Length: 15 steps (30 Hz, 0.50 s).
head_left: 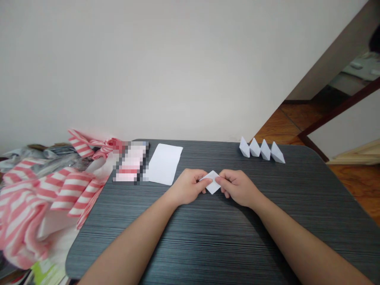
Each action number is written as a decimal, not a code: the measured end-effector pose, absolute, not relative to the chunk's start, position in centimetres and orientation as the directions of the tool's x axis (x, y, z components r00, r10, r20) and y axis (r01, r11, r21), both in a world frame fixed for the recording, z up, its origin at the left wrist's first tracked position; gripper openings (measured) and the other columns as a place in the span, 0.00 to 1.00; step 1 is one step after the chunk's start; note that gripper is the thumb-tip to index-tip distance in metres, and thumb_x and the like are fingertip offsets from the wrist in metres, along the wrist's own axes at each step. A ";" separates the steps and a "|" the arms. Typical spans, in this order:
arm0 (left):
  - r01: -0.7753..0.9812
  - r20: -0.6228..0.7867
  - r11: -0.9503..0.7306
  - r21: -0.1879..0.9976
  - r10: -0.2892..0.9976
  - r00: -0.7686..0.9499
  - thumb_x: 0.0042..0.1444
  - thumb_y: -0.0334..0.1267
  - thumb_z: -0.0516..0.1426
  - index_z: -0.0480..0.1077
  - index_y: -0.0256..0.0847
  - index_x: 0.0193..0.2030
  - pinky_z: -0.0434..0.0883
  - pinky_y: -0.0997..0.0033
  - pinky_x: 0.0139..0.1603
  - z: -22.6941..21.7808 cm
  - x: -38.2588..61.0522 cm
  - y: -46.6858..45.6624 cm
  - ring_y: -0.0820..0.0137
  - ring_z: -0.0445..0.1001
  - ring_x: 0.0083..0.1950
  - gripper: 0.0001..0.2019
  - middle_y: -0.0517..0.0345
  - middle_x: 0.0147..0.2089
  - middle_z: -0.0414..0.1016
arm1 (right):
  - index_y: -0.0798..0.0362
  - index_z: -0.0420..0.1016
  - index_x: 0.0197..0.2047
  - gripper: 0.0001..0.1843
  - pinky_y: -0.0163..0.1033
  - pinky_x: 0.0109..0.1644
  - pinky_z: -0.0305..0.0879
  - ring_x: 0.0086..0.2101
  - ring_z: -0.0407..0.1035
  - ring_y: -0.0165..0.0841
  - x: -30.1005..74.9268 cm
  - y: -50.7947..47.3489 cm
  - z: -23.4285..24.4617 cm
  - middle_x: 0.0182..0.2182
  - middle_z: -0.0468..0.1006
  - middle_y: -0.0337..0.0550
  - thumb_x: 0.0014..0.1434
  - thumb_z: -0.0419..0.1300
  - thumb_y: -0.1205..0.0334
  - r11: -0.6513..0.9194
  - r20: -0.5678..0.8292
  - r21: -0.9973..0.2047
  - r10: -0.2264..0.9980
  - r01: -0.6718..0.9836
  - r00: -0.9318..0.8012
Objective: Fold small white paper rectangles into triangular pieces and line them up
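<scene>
Between my hands, above the middle of the dark table, is a small white folded paper (211, 187), turned so that it looks like a diamond. My left hand (190, 185) pinches its left corner, thumb on top. At the opposite corner my right hand (236, 185) grips it the same way, with the thumb lying over the paper and the fingers curled beneath. The undersides of the paper and some fingertips are hidden. Off to the right stand several white folded paper shapes (265, 149) in a row, pointed at the top.
A stack of white paper sheets (165, 163) lies at the back left of the dark wood-grain table (178, 245). Beside it is a pixelated phone-like object (130, 162). Red-and-white striped cloth (73, 190) is heaped past the left edge. A pale wall (178, 71) rises behind.
</scene>
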<state>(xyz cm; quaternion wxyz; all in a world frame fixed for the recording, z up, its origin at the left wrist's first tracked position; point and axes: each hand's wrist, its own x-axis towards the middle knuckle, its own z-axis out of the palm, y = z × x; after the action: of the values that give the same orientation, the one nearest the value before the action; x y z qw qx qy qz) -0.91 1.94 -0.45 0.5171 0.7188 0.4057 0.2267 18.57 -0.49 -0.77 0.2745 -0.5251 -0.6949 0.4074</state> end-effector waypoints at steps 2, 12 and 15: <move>0.333 -0.105 -0.110 0.936 0.819 0.564 0.58 0.45 0.51 0.72 0.36 0.31 0.63 0.77 0.27 -0.5 -0.9 1.9 0.74 0.68 0.24 0.15 0.59 0.23 0.72 | 0.53 0.65 0.22 0.17 0.30 0.23 0.58 0.15 0.62 0.25 18.6 -0.4 -0.8 0.13 0.68 0.33 0.61 0.52 0.56 0.104 -0.054 -0.856 0.956 0.506 -0.288; 0.245 -0.122 -0.017 0.969 0.833 0.540 0.60 0.46 0.49 0.69 0.36 0.30 0.64 0.77 0.26 -0.9 -1.1 2.1 0.75 0.69 0.24 0.17 0.57 0.23 0.73 | 0.52 0.65 0.22 0.17 0.31 0.22 0.57 0.14 0.60 0.25 18.8 -0.4 -0.9 0.12 0.66 0.32 0.61 0.53 0.56 0.025 -0.092 -0.886 0.969 0.463 -0.228; 0.236 -0.129 -0.001 0.972 0.833 0.537 0.60 0.46 0.49 0.68 0.36 0.30 0.64 0.78 0.25 -0.8 -1.1 2.1 0.76 0.69 0.23 0.16 0.58 0.23 0.73 | 0.52 0.64 0.21 0.18 0.31 0.22 0.57 0.14 0.60 0.25 18.8 -0.4 -0.9 0.11 0.66 0.32 0.60 0.53 0.56 0.025 -0.088 -0.884 0.972 0.467 -0.219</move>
<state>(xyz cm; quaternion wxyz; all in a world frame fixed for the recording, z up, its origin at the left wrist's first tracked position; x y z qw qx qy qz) -1.14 2.09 -0.80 0.5787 0.6586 0.4058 0.2583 18.79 -0.43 -0.90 0.2945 -0.5511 -0.6526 0.4286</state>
